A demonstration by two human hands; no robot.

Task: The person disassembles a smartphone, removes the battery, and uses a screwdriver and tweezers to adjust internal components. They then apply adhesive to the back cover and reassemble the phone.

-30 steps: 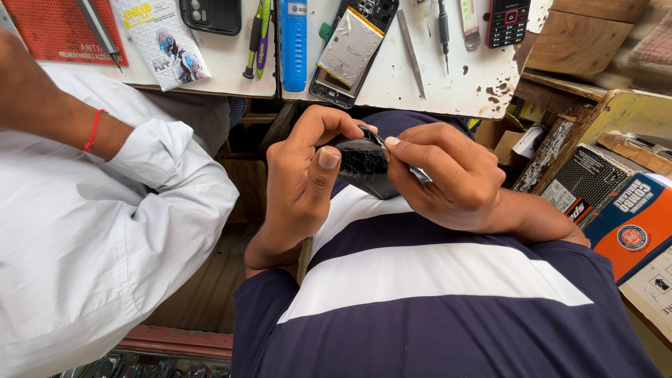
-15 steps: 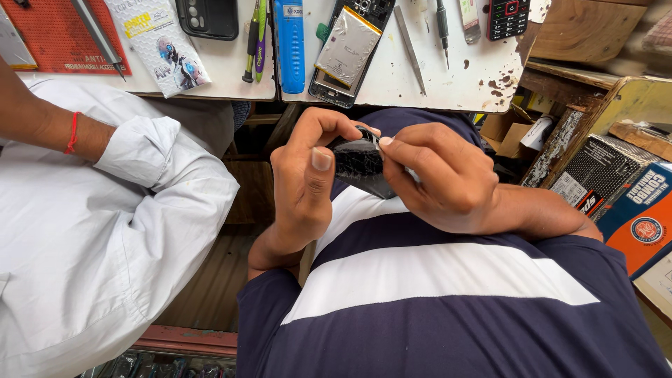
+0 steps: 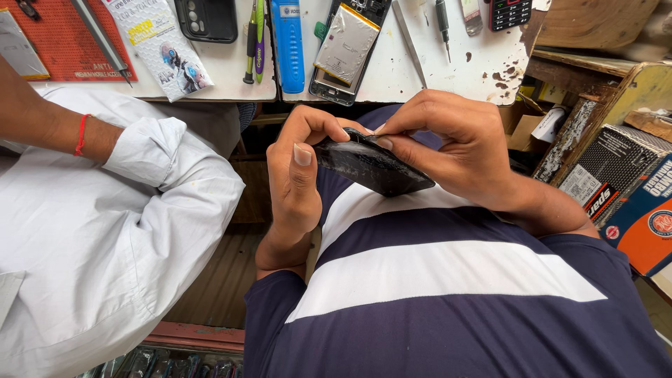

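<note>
Head view: black phone (image 3: pixel 371 166) tilted, long axis upper-left to lower-right.

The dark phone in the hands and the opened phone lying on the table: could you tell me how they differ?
The dark phone is held tilted between the left hand and right hand; the opened phone lies flat and untouched on the white table. The dark phone shows a black, scuffed, glossy surface, whereas the opened phone shows a silvery battery inside its frame. Both are slim, rectangular handsets.
</note>
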